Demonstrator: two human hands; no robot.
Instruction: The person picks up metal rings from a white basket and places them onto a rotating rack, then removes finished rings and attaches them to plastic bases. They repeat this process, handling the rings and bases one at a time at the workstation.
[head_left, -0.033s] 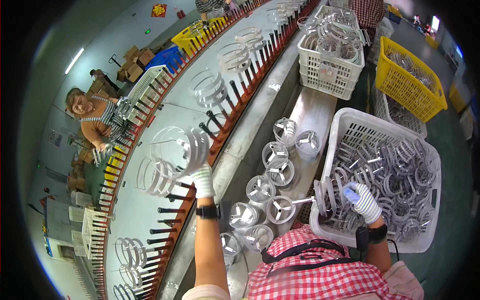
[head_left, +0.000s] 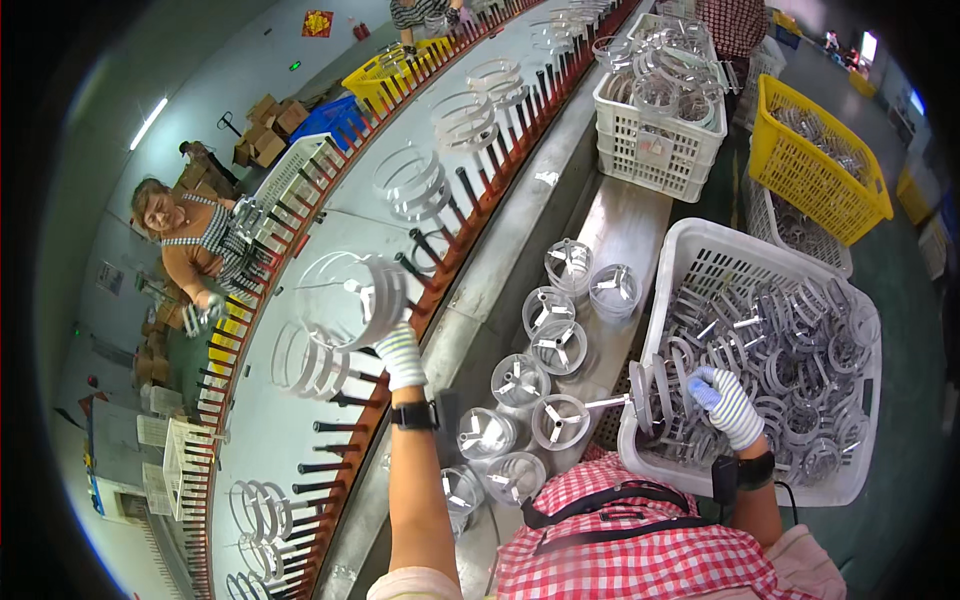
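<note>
Left hand (head_left: 403, 355) apparently grips ribbed part (head_left: 352, 298); right hand (head_left: 728, 405) holds another (head_left: 655, 392).

I am seeing a yellow basket (head_left: 823, 160) sitting at the far right, holding what are probably more metal rings. Another white basket (head_left: 655, 140) is standing beyond the steel bench (head_left: 625, 225). Across the conveyor, a co-worker in a striped apron (head_left: 195, 250) is working beside cardboard boxes (head_left: 270, 125) and a blue crate (head_left: 330, 118).
</note>
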